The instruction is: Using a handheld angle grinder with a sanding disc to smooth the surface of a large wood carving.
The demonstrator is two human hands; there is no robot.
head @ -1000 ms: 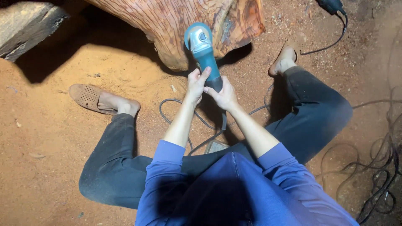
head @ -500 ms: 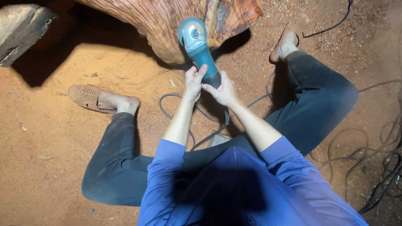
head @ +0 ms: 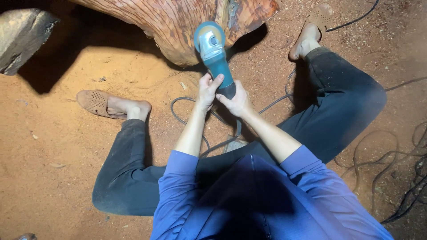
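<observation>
I sit on reddish dirt with my legs spread. A teal angle grinder (head: 214, 53) points away from me, its round head against the lower edge of a big reddish carved wood piece (head: 178, 22). My left hand (head: 207, 91) wraps the grinder's body from the left. My right hand (head: 235, 101) grips its dark rear handle from the right. The two hands touch each other. The grinder's disc is hidden under its guard.
A grey power cord (head: 209, 138) loops on the ground between my legs. More dark cables (head: 391, 164) lie tangled at the right. A grey log (head: 22, 40) sits at the upper left. My feet in tan shoes (head: 95, 103) rest on either side.
The view has drifted slightly, so the grinder and hands sit a little lower and further left in the frame. The grip on the grinder is the same.
</observation>
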